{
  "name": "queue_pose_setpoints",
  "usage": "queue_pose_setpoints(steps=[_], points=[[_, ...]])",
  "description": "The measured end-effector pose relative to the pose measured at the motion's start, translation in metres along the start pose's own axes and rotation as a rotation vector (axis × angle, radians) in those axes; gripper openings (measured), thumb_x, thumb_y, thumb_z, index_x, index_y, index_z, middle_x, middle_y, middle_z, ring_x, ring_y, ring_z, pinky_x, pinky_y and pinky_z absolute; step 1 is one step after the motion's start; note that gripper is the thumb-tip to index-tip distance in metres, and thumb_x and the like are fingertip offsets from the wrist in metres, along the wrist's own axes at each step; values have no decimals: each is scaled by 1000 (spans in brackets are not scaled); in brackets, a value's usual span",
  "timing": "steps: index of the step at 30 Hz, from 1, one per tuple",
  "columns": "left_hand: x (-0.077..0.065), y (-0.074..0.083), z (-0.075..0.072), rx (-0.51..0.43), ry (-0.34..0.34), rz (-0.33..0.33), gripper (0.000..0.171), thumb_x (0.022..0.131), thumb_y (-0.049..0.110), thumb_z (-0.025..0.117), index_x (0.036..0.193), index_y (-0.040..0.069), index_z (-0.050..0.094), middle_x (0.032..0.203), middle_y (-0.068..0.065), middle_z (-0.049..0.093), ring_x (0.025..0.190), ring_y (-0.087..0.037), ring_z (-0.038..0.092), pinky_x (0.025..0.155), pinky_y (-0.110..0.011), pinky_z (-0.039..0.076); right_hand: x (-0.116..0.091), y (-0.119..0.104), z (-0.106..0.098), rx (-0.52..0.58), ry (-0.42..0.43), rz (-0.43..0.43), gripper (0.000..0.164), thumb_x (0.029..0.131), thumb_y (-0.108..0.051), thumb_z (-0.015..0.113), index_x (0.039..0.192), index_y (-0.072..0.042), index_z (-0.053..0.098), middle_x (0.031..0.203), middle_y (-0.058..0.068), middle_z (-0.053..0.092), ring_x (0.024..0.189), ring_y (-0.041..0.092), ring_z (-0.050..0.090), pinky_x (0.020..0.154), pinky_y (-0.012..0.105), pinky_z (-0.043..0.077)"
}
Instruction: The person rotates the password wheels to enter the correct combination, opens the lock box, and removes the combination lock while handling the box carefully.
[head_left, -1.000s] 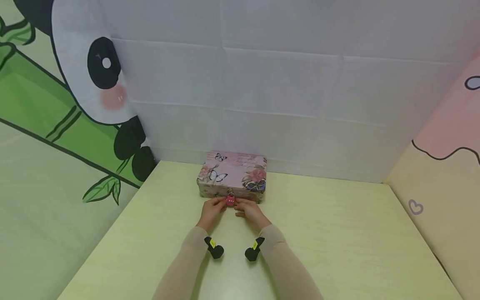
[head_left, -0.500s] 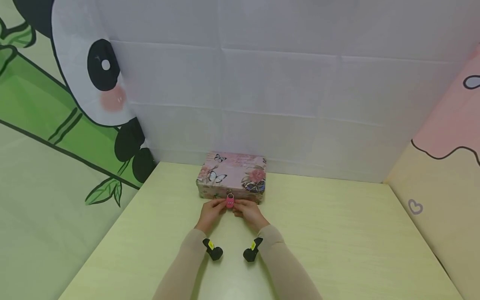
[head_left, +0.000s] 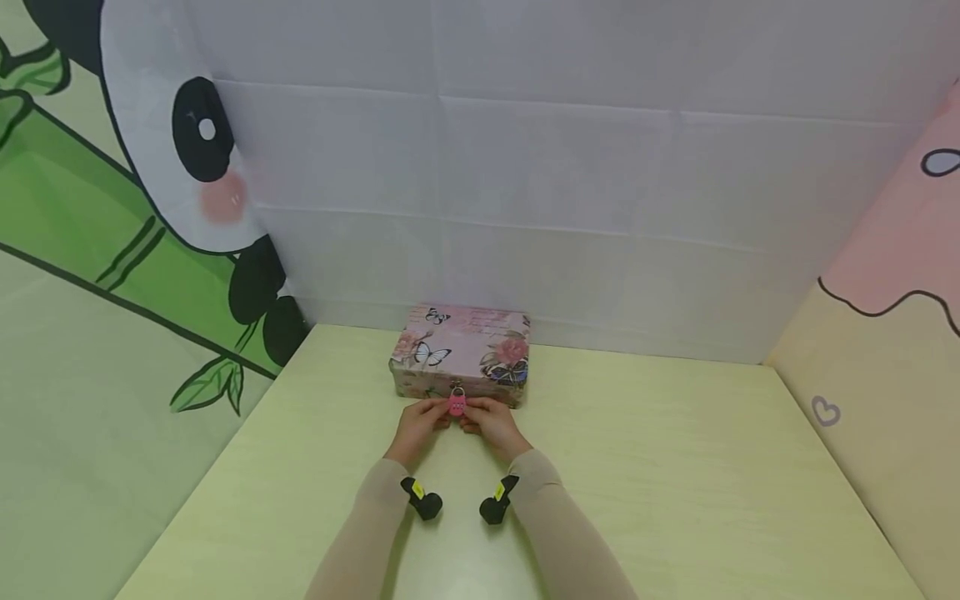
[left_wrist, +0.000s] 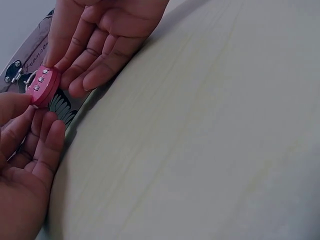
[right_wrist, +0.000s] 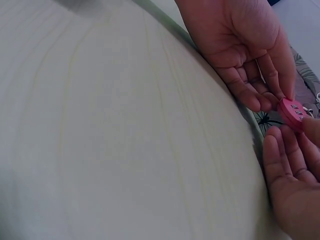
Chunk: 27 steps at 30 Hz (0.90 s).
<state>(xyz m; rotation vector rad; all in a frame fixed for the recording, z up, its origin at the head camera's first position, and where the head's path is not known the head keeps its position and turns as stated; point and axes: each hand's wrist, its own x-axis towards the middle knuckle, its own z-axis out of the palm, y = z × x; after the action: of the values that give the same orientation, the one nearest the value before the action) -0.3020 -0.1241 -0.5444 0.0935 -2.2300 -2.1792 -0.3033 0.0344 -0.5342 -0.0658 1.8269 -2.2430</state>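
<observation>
We've got a plain beige left sleeve [head_left: 358, 527] and matching right sleeve [head_left: 573, 533], both long, the latter creased near its end. Black left wrist unit [head_left: 427, 505], black right wrist unit [head_left: 492, 510], rounded ends, yellow tags [head_left: 417, 489]. Left hand [head_left: 415, 427], right hand [head_left: 494, 425] bare.

"Franco" popped up in lettering [left_wrist: 37, 56] on the butterfly-print box [head_left: 463, 343], near the pink combination padlock [left_wrist: 44, 91], whose dial digits [left_wrist: 41, 79] were too tiny!
</observation>
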Motion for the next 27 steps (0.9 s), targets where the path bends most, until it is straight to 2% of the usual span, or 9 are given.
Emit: queue_pose_setpoints(steps=[4, 10, 15, 27], points=[[0, 1, -2, -23, -10, -6, 28, 98, 5, 61, 113, -19, 62, 93, -13, 71, 71, -12, 67, 71, -24, 58, -2, -3, 2, 1, -4, -6, 29, 98, 3, 57, 121, 20, 54, 95, 16, 67, 79, 16, 64, 75, 28, 59], [3, -1, -5, -42, -36, -35, 28, 99, 2, 57, 116, -20, 60, 93, -10, 70, 71, -11, 66, 70, -22, 58, 0, 0, 4, 4, 5, 10, 27, 99, 2, 57, 120, 19, 54, 90, 9, 66, 77, 14, 63, 72, 25, 58], [7, -4, -6, -49, -56, -57, 26, 98, 1, 56, 114, -20, 61, 91, -9, 70, 69, -11, 65, 69, -22, 57, 1, 1, 2, 8, 5, 25, 26, 99, 3, 56, 120, 18, 54, 91, 9, 66, 78, 15, 63, 73, 26, 58], [13, -2, -5, 15, -105, -63, 27, 97, 7, 60, 107, -18, 64, 81, -7, 68, 69, -12, 64, 68, -24, 58, 2, 5, 2, 1, 32, -10, 25, 98, 2, 57, 119, 17, 56, 91, 8, 67, 77, 14, 64, 74, 27, 58]])
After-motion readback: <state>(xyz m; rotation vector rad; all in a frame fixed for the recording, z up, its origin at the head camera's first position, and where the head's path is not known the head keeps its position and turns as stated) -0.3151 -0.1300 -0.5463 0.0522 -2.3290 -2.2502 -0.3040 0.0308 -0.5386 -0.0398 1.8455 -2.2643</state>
